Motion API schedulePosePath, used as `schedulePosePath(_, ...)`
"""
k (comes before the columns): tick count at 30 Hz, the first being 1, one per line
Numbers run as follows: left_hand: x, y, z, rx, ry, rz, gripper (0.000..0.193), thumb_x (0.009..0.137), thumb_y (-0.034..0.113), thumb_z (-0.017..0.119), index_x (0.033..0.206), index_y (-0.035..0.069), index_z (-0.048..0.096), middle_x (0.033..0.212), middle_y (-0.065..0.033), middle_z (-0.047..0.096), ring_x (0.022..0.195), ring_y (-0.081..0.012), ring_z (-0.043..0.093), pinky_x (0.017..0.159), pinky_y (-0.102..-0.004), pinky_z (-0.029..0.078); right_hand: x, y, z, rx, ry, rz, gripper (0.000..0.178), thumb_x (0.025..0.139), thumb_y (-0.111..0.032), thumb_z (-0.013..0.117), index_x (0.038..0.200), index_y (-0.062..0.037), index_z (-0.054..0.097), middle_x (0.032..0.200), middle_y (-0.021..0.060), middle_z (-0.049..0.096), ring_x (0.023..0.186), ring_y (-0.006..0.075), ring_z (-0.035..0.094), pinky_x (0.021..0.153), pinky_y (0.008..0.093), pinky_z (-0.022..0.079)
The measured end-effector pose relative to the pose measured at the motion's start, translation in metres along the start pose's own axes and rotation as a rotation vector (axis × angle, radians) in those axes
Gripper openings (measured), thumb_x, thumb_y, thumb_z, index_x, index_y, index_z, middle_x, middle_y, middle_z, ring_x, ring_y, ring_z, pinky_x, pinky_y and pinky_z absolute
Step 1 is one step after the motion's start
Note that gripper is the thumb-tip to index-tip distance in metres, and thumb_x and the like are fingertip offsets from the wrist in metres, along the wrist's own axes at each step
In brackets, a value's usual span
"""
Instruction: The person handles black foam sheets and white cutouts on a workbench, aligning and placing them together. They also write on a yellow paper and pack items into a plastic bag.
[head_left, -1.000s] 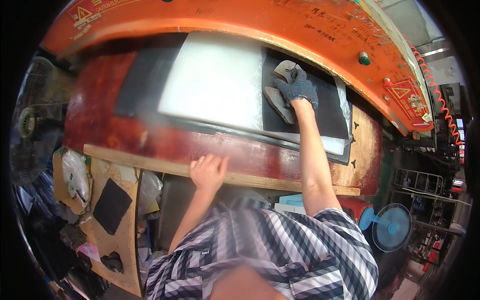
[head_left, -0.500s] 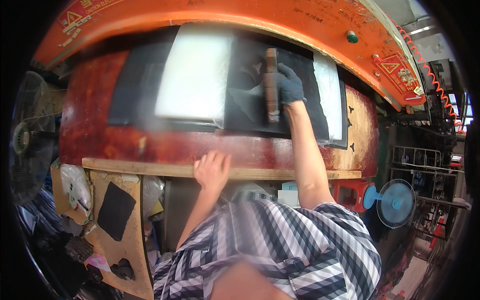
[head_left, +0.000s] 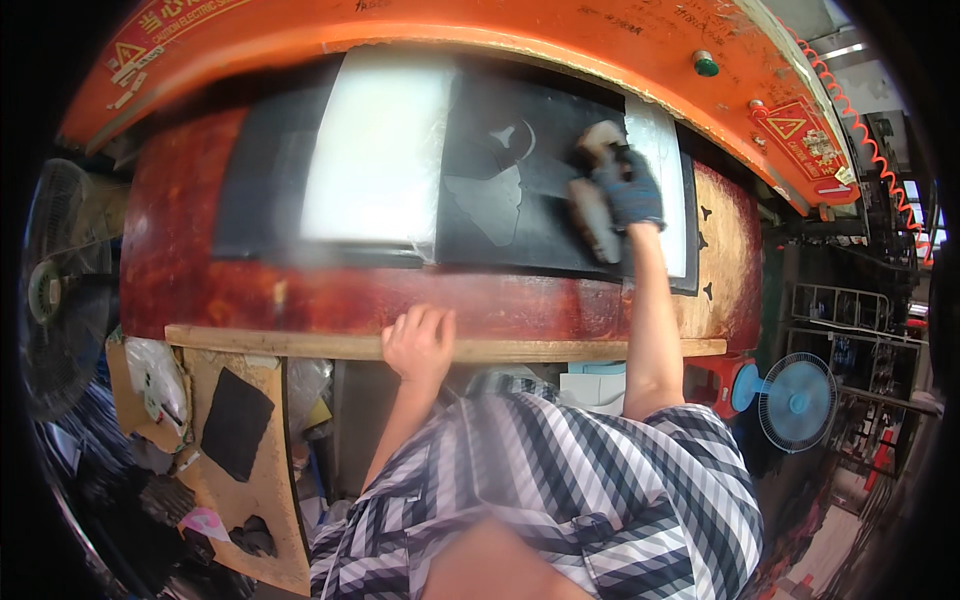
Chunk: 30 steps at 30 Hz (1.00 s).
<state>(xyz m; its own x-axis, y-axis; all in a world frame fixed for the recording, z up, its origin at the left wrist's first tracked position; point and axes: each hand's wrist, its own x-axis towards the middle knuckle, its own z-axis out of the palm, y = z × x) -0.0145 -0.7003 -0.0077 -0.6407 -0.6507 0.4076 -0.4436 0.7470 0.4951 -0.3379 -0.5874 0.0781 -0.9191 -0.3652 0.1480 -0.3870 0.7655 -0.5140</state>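
Note:
My right hand (head_left: pixel 628 190), in a dark glove, grips a brown block-shaped tool (head_left: pixel 595 205) and presses it on a black sheet (head_left: pixel 520 195) lying on the red-brown press bed (head_left: pixel 200 280). A pale cut shape (head_left: pixel 490 205) shows on the sheet left of the tool. My bare left hand (head_left: pixel 418 342) rests with fingers apart on the wooden front edge (head_left: pixel 260 340) of the bed. A glossy white sheet (head_left: pixel 375 150) lies left of the black one.
The orange head of the press (head_left: pixel 560 40) hangs over the bed, with a green button (head_left: pixel 706 64). A blue fan (head_left: pixel 795 395) stands at the right, a dark fan (head_left: pixel 50 290) at the left. Cardboard with black cut pieces (head_left: pixel 235 425) leans below the bed.
My right hand has carried the brown tool down and to the right across the black sheet, turning it. The left hand stays on the wooden edge.

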Motion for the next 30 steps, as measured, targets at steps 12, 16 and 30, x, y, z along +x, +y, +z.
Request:
schedulePosePath(12, 0.003, -0.006, 0.004, -0.051, 0.051, 0.03, 0.007, 0.074, 0.025, 0.07, 0.074, 0.019, 0.066, 0.08, 0.006, 0.062, 0.069, -0.0152, 0.057, 0.06, -0.0305, 0.038, 0.035, 0.011, 0.025, -0.035, 0.013, -0.039, 0.064, 0.068, -0.036, 0.07, 0.123, -0.0086, 0.054, 0.117, 0.014, 0.061, 0.107, 0.0298, 0.059, 0.092, 0.0353, 0.045)
schedulePosePath(16, 0.009, -0.006, 0.006, -0.07, 0.027, 0.004, 0.007, 0.075, 0.022, 0.07, 0.073, 0.016, 0.066, 0.078, 0.0047, 0.063, 0.071, -0.0158, 0.06, 0.061, -0.0306, 0.04, 0.065, 0.01, 0.024, -0.122, 0.001, 0.018, 0.069, 0.067, -0.042, 0.072, 0.126, -0.0104, 0.053, 0.118, 0.0134, 0.061, 0.11, 0.0302, 0.058, 0.094, 0.0355, 0.044)
schedulePosePath(30, 0.071, -0.009, 0.041, 0.008, 0.117, 0.05, 0.01, 0.076, 0.025, 0.067, 0.069, 0.018, 0.064, 0.077, 0.0047, 0.063, 0.068, -0.0179, 0.059, 0.058, -0.0327, 0.042, 0.1, 0.024, 0.01, 0.455, 0.056, -0.038, 0.04, 0.08, -0.031, 0.067, 0.105, 0.0, 0.064, 0.099, 0.0123, 0.067, 0.095, 0.0226, 0.06, 0.085, 0.0313, 0.044)
